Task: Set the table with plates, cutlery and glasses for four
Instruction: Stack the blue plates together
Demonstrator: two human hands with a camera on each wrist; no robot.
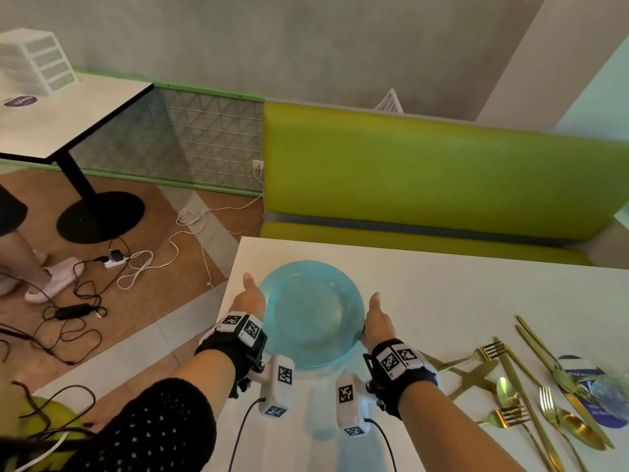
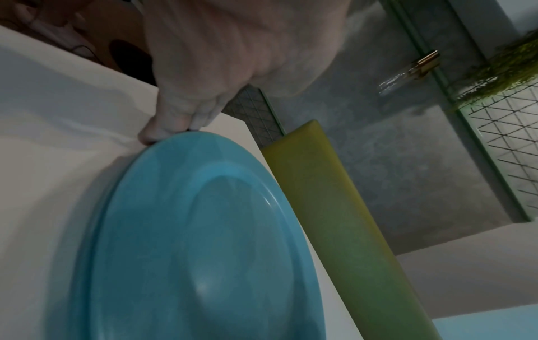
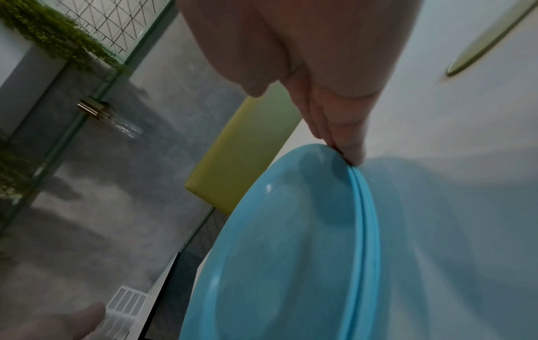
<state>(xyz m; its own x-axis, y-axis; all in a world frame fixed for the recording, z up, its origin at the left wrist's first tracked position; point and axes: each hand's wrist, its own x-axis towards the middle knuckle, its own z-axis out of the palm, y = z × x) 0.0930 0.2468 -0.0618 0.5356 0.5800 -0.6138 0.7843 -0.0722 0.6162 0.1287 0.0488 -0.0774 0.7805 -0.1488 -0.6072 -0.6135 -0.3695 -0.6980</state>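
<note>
Both hands, the left hand (image 1: 249, 299) and the right hand (image 1: 375, 322), pinch opposite rims of the blue plates (image 1: 311, 313), apparently two stacked, at the surface (image 1: 442, 287) corner, so plate-laying seems underway; next, I judge, they must separate the stack.

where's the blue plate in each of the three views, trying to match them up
Head: the blue plate sits low centre on the white table, left hand and right hand at its opposite rims.
Left wrist: the plate fills the lower left, fingers at its top edge.
Right wrist: the plate fills the lower centre-right, fingers at its top edge.
Shared landmark: the green bench back.
</note>
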